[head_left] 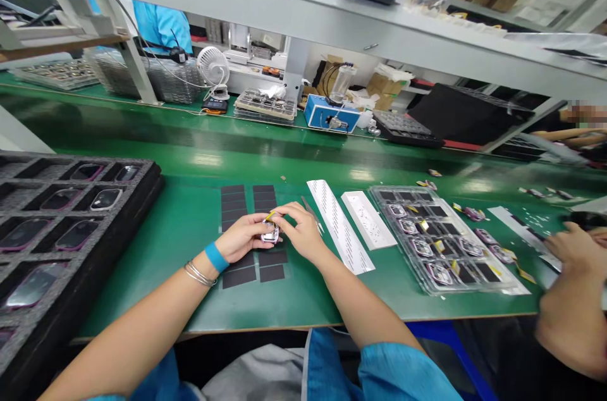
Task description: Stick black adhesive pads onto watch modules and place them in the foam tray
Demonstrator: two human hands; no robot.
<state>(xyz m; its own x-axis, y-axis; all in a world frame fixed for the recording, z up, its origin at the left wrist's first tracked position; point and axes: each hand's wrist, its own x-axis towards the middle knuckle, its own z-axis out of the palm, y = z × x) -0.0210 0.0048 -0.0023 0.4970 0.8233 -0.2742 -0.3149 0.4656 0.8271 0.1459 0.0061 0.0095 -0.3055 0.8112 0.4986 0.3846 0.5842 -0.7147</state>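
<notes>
Blue sleeves and bare forearms lead in to the hands. Left hand: fingers curled shut around a small silver part, held over black strips on the green bench. Right hand: fingertips pinched on a yellow tab at the part's top edge. Just to the right: white strips, then a clear tray of similar parts. Far left: dark foam tray. Far right: co-worker's hand.

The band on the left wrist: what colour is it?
Blue; the head view shows the band clearly, next to thin silver bangles.
</notes>
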